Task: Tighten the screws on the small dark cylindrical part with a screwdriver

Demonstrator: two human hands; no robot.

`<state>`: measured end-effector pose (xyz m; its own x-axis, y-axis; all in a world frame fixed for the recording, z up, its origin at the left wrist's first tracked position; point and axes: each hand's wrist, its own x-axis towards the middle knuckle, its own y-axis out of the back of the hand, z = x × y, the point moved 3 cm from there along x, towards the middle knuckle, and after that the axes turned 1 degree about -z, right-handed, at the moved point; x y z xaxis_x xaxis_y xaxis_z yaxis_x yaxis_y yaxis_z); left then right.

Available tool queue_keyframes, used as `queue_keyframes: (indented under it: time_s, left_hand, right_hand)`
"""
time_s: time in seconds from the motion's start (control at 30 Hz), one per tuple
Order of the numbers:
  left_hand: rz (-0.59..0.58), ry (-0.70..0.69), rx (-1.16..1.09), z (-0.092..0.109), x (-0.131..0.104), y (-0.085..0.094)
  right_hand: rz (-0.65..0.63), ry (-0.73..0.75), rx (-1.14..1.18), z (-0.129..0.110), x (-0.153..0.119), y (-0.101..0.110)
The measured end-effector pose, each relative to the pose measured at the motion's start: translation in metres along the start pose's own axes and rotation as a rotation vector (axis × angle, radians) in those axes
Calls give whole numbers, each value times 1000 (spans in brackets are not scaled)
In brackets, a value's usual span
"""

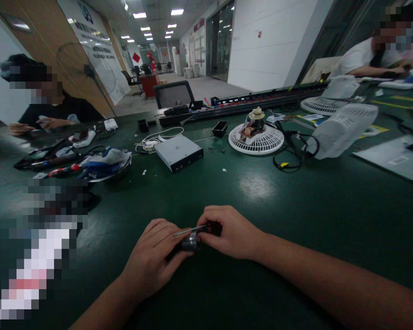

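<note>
My left hand (158, 252) is closed around a small dark cylindrical part with a shiny metal band (191, 241). Its far end is hidden by my fingers. In my right hand (229, 231) is a screwdriver (190, 230), its thin metal shaft pointing left across the top of the cylinder and its dark handle mostly covered by my palm. My right fingertips are close against the right end of the cylinder; whether they also grip it I cannot tell. Both hands are just above the dark green table (289, 211).
Ahead lies a silver disc drive (179, 149) beside a coiled white cable (147, 144). Behind it are a small black tray (220, 128) and a white fan grille (256, 140) bearing a motor. Cloths and tools (99, 162) lie left. Two people sit across the table.
</note>
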<state>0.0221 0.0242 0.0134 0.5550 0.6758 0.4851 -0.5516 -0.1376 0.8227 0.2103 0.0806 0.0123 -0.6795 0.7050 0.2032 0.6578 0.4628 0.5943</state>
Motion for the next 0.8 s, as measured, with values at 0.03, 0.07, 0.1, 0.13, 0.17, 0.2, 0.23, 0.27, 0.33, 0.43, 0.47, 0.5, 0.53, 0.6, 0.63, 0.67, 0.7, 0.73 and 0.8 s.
queue_keyframes:
  time_s: [0.03, 0.07, 0.1, 0.13, 0.17, 0.2, 0.23, 0.27, 0.33, 0.43, 0.47, 0.5, 0.53, 0.6, 0.63, 0.67, 0.7, 0.73, 0.8]
  left_hand:
    - [0, -8, -1, 0, 0, 0]
    - [4, -14, 0, 0, 1, -1]
    - [6, -17, 0, 1, 1, -1]
    - [6, -14, 2, 0, 1, -1]
    - [10, -2, 4, 0, 1, -1]
    - [18, 14, 7, 0, 1, -1]
    - [30, 33, 12, -1, 0, 0]
    - [45, 58, 19, -2, 0, 1]
    - [81, 117, 48, -4, -1, 3]
    - [124, 220, 122, -9, -3, 5]
    - [133, 256, 145, -11, -4, 6]
    - [141, 290, 164, -13, -5, 6]
    - [149, 324, 177, -15, -6, 6]
    - [163, 374, 192, -18, -8, 6]
    - [167, 387, 194, -19, -8, 5]
    - [167, 390, 192, -19, -9, 5]
    - [165, 389, 188, -20, -9, 5]
    - [162, 382, 182, -19, -9, 5]
    - [156, 362, 170, -19, -8, 4]
  right_hand:
    - [-10, -21, 15, 0, 0, 0]
    - [-19, -43, 24, 0, 0, 0]
    - [-24, -61, 27, -1, 0, -1]
    - [-22, -72, 23, -1, -1, -1]
    - [-20, -78, 15, -2, -1, -1]
    - [-16, -80, 10, -3, -2, -2]
    - [-8, -79, 12, -4, -2, -2]
    - [6, -81, 18, -4, -2, -2]
    - [45, -100, 24, -2, -2, 1]
    - [119, -125, -78, 7, 0, 9]
    - [135, -115, -130, 10, 1, 13]
    - [148, -92, -172, 13, 2, 16]
    - [153, -64, -205, 15, 3, 19]
    - [154, -2, -239, 17, 5, 22]
    - [150, 24, -248, 17, 5, 22]
    - [142, 47, -252, 17, 5, 22]
    - [134, 65, -256, 17, 5, 21]
    - [127, 81, -262, 16, 5, 19]
    - [129, 104, -286, 15, 5, 17]
